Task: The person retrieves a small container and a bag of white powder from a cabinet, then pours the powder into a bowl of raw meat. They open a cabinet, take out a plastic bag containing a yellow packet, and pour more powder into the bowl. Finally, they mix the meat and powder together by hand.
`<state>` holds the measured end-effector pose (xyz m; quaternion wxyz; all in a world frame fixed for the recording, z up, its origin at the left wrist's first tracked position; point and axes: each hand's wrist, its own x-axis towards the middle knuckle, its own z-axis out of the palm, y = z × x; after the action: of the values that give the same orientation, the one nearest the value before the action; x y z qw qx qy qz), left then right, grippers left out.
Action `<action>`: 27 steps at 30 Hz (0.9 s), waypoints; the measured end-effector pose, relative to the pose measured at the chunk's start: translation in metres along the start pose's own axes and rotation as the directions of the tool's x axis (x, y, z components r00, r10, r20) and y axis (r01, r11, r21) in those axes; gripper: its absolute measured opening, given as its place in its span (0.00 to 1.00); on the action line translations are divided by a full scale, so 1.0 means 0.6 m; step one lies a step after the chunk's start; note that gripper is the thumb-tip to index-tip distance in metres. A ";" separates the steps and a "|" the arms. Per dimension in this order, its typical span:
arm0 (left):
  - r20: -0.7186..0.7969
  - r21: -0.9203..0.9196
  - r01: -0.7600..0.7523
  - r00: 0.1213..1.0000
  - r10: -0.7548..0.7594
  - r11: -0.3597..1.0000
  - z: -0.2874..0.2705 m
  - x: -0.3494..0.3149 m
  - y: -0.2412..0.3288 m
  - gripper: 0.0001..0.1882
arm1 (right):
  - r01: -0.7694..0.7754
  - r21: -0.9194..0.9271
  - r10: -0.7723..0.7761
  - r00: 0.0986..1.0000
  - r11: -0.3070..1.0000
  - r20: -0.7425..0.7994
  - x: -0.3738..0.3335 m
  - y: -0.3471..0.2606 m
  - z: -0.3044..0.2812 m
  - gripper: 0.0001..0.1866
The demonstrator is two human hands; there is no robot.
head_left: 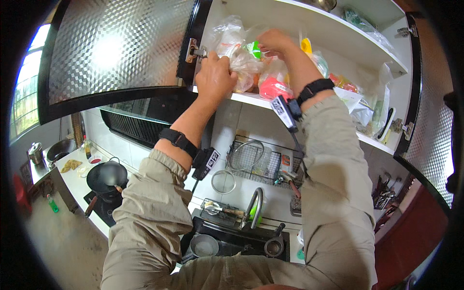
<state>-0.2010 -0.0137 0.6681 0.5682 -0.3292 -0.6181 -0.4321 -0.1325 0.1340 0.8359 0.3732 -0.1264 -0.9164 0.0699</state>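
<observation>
Both my arms reach up into an open wall cabinet (357, 60). My left hand (215, 76) is at the front left of the lower shelf, its fingers curled at a clear plastic bag (244, 66) with whitish contents. My right hand (277, 43) is further in and higher, fingers bent down over the bags beside a bright green packet (253, 49); its fingertips are partly hidden, so what they pinch cannot be made out. Below it, a pink-red bag (275, 89) lies at the shelf's front edge. A yellow item (306, 46) stands right of my right wrist.
Patterned glass doors stand open at left (121, 46) and right (430, 106). Below are a sink with a curved faucet (255, 205), a wire rack (256, 162) of kitchenware, and a wok (107, 176) on the stove. A range hood (145, 125) is under the left door.
</observation>
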 end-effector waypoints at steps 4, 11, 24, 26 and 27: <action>-0.010 -0.064 0.038 0.999 -0.038 0.997 0.003 -0.002 -0.006 0.11 | 0.176 -0.730 -0.120 0.984 0.660 0.128 0.065 0.004 0.051 0.14; -0.079 -0.131 -0.006 0.997 -0.004 0.991 0.009 -0.005 -0.014 0.09 | -0.112 -0.319 0.134 0.990 0.941 0.047 0.121 0.043 0.109 0.12; -0.055 -0.131 -0.018 0.998 0.011 0.991 0.006 -0.005 -0.013 0.10 | 0.047 0.588 0.137 0.955 0.808 -0.264 0.078 0.028 -0.040 0.06; -0.044 -0.125 -0.007 0.999 0.001 0.992 0.006 -0.006 -0.012 0.10 | 0.024 0.562 0.119 0.969 0.827 -0.217 0.049 0.032 -0.064 0.03; -0.048 -0.124 -0.002 0.999 -0.004 0.992 0.005 -0.006 -0.012 0.09 | 0.011 0.568 0.123 0.973 0.823 -0.196 0.036 0.036 -0.071 0.04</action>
<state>-0.2082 -0.0133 0.6637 0.5612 -0.3529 -0.5763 -0.4780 -0.1136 0.1624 0.8754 0.4923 -0.0443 -0.8024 0.3344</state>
